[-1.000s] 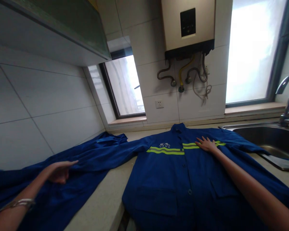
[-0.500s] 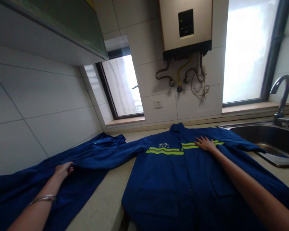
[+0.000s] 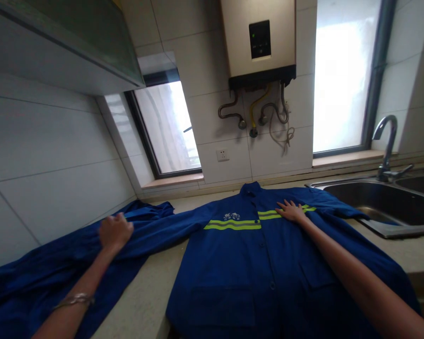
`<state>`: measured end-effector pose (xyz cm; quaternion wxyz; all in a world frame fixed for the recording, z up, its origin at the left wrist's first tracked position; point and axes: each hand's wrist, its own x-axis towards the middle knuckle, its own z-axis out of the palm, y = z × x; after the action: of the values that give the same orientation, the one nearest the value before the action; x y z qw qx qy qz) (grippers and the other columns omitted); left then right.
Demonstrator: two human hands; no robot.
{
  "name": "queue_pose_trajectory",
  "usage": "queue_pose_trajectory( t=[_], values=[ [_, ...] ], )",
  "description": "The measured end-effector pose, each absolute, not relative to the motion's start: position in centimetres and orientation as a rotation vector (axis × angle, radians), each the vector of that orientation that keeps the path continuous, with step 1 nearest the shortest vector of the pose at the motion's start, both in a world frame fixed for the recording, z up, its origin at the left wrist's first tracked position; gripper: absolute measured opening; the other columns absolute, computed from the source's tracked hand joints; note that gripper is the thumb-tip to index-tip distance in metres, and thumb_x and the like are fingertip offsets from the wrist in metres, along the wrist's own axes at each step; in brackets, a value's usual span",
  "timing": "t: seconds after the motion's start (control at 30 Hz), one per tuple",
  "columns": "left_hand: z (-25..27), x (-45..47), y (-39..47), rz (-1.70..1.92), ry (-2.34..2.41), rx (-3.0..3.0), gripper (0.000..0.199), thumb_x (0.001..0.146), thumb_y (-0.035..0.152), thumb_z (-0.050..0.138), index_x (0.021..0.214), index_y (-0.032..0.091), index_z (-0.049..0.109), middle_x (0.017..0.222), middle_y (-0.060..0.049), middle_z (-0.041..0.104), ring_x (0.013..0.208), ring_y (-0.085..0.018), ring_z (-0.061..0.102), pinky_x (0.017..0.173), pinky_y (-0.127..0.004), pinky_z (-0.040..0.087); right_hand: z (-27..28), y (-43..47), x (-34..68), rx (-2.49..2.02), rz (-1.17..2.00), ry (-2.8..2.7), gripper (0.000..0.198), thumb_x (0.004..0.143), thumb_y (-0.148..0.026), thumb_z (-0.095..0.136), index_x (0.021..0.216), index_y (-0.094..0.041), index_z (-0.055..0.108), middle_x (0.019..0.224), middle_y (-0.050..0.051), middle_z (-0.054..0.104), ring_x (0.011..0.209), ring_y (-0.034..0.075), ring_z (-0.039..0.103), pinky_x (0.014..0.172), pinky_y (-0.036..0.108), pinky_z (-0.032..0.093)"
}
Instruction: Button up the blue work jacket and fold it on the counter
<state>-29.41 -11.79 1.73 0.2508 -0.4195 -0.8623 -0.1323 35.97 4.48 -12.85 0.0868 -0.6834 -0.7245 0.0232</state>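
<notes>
A blue work jacket with yellow-green reflective stripes and a white logo lies front up on the counter, its lower part hanging over the front edge. My right hand rests flat on the chest, fingers spread across the stripe. One sleeve stretches out to the left over another piece of blue cloth. Above that sleeve, my left hand is curled into a loose fist, slightly blurred, with no cloth visibly pulled up in it. A silver bangle circles the left wrist.
A steel sink with a curved faucet is at the right, the other sleeve reaching its rim. A water heater with pipes hangs on the tiled wall. A cabinet juts out at upper left. The pale counter shows between the cloths.
My left hand has let go of the sleeve and moved up and to the right. My right hand stays on the jacket's chest. The view has shifted slightly to the right.
</notes>
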Motion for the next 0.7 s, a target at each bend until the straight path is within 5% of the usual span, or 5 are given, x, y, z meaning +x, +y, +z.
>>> queue_pose_trajectory(
  t=[0.2,0.4,0.5,0.7],
  values=[
    [-3.1,-12.4,-7.1,-0.206,-1.748,-1.92,0.039,0.085,0.036,0.041,0.113,0.013,0.055,0.125,-0.016,0.049,0.115,-0.028,0.043,0.094,-0.037,0.035,-11.7,2.2,35.1,-1.861,-0.327,-2.136,0.05,0.092,-0.042,0.021,0.121,-0.018,0.053,0.134,0.015,0.041,0.124,0.029,0.032,0.102,0.053,0.008],
    [-6.7,-3.6,-3.1,-0.148,-1.758,-2.31,0.051,0.089,0.047,0.032,0.133,0.023,0.038,0.143,-0.012,0.031,0.13,-0.032,0.027,0.101,-0.051,0.024,-12.3,0.8,34.0,-2.064,0.069,-2.196,0.064,0.083,-0.066,0.02,0.139,-0.035,0.026,0.149,0.009,0.013,0.131,0.042,0.012,0.09,0.071,0.005],
    [-8.8,-1.8,-1.4,-0.102,-1.809,-2.428,0.056,0.089,0.053,0.025,0.14,0.032,0.022,0.147,-0.009,0.021,0.132,-0.038,0.019,0.097,-0.065,0.018,-12.8,0.7,33.7,-2.062,0.131,-2.2,0.067,0.081,-0.07,0.016,0.14,-0.039,0.019,0.15,0.006,0.009,0.132,0.042,0.009,0.092,0.07,0.001],
    [-11.8,-1.9,2.1,-0.029,-1.879,-2.501,0.055,0.089,0.054,0.018,0.141,0.037,0.016,0.15,-0.006,0.015,0.132,-0.042,0.013,0.092,-0.072,0.015,-12.1,2.4,33.0,-2.072,0.171,-2.204,0.069,0.08,-0.072,0.012,0.141,-0.04,0.016,0.15,0.004,0.009,0.133,0.038,0.007,0.096,0.065,0.003]
  ],
)
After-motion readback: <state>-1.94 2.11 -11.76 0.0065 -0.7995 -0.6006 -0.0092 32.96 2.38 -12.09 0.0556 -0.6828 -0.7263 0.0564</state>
